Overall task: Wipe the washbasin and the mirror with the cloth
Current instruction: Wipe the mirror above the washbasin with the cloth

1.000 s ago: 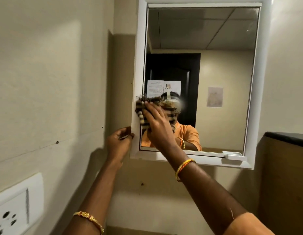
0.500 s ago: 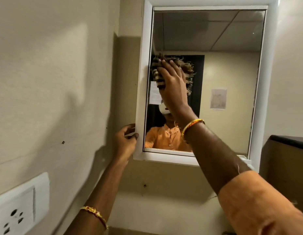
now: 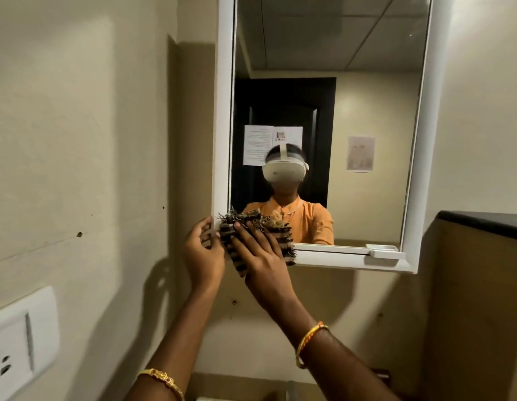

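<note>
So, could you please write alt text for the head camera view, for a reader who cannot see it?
A person's right hand presses a striped, frayed cloth against the lower left corner of a white-framed wall mirror, while the left hand grips the frame's left edge beside it. A white wall socket is at lower left.

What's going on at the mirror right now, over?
Right hand flat on striped cloth, pressing it on mirror's lower-left corner. Left hand gripping the frame edge. Nothing in the way.
</note>
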Motion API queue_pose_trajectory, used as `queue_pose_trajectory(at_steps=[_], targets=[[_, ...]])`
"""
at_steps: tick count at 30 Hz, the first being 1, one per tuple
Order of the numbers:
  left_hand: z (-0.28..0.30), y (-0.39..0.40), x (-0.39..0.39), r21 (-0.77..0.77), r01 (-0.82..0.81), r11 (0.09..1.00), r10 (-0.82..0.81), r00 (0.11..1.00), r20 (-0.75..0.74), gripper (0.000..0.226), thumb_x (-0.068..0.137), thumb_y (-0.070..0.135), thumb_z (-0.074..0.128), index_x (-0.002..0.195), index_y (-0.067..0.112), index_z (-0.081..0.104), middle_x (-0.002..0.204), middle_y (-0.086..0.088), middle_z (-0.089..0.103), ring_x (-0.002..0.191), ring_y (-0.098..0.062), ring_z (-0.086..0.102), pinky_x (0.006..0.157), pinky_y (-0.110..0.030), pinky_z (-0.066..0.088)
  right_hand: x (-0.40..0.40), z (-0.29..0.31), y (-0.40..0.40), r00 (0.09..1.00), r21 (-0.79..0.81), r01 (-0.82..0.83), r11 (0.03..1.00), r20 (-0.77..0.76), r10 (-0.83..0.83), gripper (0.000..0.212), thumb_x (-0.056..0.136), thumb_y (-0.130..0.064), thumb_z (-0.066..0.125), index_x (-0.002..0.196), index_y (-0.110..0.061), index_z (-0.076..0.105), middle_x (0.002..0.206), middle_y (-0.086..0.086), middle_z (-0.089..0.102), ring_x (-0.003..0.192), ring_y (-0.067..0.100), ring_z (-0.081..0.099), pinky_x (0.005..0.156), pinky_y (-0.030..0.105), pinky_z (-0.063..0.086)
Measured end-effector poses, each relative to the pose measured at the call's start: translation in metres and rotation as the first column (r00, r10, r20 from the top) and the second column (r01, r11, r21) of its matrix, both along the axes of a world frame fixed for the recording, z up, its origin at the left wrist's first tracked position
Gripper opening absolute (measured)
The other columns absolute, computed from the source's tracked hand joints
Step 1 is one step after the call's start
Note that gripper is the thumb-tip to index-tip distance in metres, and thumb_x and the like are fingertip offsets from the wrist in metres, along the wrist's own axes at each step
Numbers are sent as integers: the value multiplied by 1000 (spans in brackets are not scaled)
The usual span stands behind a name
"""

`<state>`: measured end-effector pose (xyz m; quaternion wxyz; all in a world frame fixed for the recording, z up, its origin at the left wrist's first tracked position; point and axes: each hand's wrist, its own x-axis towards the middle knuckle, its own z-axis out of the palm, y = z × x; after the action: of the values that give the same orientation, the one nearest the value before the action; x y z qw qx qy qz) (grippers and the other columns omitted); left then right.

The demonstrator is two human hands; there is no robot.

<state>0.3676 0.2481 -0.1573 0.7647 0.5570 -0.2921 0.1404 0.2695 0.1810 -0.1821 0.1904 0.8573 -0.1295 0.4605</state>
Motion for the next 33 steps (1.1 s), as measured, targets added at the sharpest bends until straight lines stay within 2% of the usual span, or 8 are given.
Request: queue_pose_trajectory(at_steps=[2, 7, 14, 17, 23, 27, 30, 33], targets=[[-6, -3, -2, -6, -25, 1000, 25, 1000, -5, 32, 85, -3, 58, 117, 2, 61, 111, -17, 67, 97, -30, 66, 84, -33, 52, -3, 7, 1, 1000, -1, 1, 1000, 1, -1, 49, 82, -20, 41, 129, -18, 53, 143, 3, 48, 135, 23, 42, 113, 41, 22], [-20, -7, -4, 43, -90, 995, 89, 996, 27, 32, 85, 7, 62, 118, 7, 58, 114, -17, 64, 100, -31, 64, 87, -44, 54, -33, -6, -21, 991, 18, 35, 999, 126, -37, 47, 82, -16, 53, 129, -18, 55, 144, 3, 47, 136, 23, 41, 113, 44, 31], [-31, -12, -26, 99, -262, 960, 245, 957, 158, 45, 81, -3, 58, 125, 0, 51, 124, -22, 52, 115, -38, 52, 97, -43, 45, -101, -17, -60, 934, 59, 137, 989, 326, -149, 54, 74, -9, 48, 128, -15, 53, 143, 9, 48, 136, 24, 36, 108, 45, 32], [-33, -12, -29, 99, -270, 958, 253, 955, 154, 44, 81, -2, 58, 125, -1, 51, 123, -23, 52, 114, -40, 51, 97, -42, 43, -113, -21, -69, 919, 76, 153, 985, 355, -171, 59, 71, -1, 59, 128, -13, 54, 143, 10, 46, 137, 24, 34, 112, 44, 29], [-34, -8, -24, 69, -241, 968, 227, 959, 170, 42, 80, -3, 61, 121, 0, 54, 120, -20, 54, 108, -36, 58, 93, -47, 50, -66, -33, -34, 833, 308, -27, 951, 533, -149, 65, 70, 8, 52, 132, -12, 52, 147, 10, 42, 142, 22, 21, 117, 45, 18], [-31, -4, -23, 63, -155, 986, 148, 983, 107, 42, 83, -3, 61, 124, 1, 51, 124, -18, 56, 112, -28, 60, 97, -40, 50, -13, -45, 5, 947, 245, -113, 963, 321, 29, 65, 72, 4, 59, 134, -13, 48, 148, 10, 39, 142, 23, 22, 120, 41, 11], [-29, 3, -16, 60, -111, 992, 109, 993, 37, 35, 87, -3, 56, 122, 2, 52, 118, -17, 62, 104, -25, 64, 88, -33, 53, 14, -41, 21, 984, 205, -118, 972, 154, 87, 67, 71, -4, 68, 134, -14, 48, 149, 7, 38, 141, 25, 28, 117, 43, 14], [-34, 9, -11, 102, -135, 986, 128, 989, 78, 30, 86, -5, 56, 115, 2, 57, 108, -16, 65, 89, -21, 64, 74, -24, 47, 9, -40, 19, 993, 211, -104, 972, 75, 90, 55, 79, -11, 51, 134, -14, 48, 149, 6, 40, 140, 26, 32, 116, 46, 17]])
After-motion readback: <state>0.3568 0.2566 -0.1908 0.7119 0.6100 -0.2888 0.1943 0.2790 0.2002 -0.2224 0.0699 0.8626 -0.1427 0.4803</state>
